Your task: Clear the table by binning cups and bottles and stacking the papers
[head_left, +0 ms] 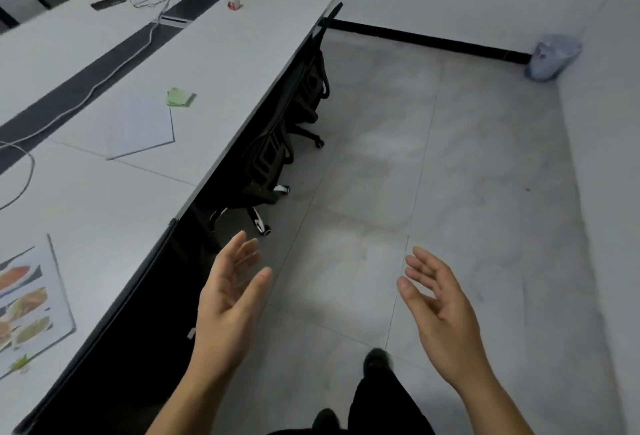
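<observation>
Head view: left hand (228, 296) and right hand (440, 306) empty, fingers spread, over the floor (450, 175) beside the tabletop (121, 199); a picture sheet (31, 303), white sheet (138, 123) and green notes (180, 98) lie apart on it; the bagged bin (554, 57) stands in the far corner; stacking papers seems next, calling for a leftward reach.

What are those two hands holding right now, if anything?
Nothing. The left hand and the right hand are both open and empty, held out over the floor beside the table.
</observation>
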